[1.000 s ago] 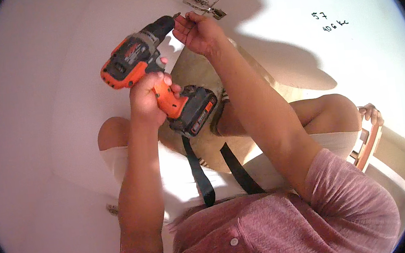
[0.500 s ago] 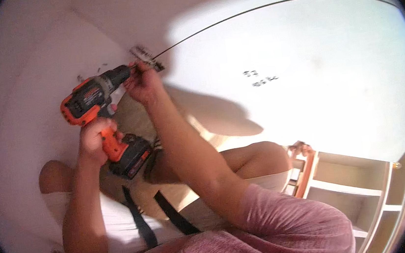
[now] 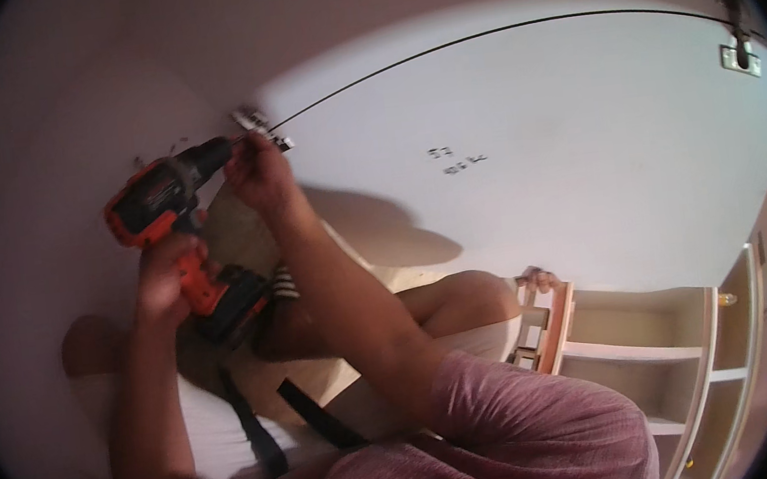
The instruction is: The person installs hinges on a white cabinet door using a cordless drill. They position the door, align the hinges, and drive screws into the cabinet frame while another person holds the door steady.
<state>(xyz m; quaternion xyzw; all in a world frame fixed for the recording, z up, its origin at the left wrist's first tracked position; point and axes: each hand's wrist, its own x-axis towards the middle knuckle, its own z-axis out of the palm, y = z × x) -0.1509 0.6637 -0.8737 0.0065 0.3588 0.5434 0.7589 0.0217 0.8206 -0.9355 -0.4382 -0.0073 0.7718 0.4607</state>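
Drill [image 3: 144, 201] clenched by handle [image 3: 202, 289] in left hand [image 3: 162, 280]; nose [image 3: 208, 157] beyond that grip, toward hinge [image 3: 286, 143]. Right hand [image 3: 260, 179] curls at nose tip, perhaps steadying; its hold, cannot tell.

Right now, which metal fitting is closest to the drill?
The left fitting, close by the drill and right hand; the other fitting is across the white panel, near its right edge.

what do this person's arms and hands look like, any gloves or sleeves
The left hand and right hand are ungloved, with no watch or band visible. A short, dusty-pink sleeve covers the right upper arm; the left arm is bare as far as it shows.
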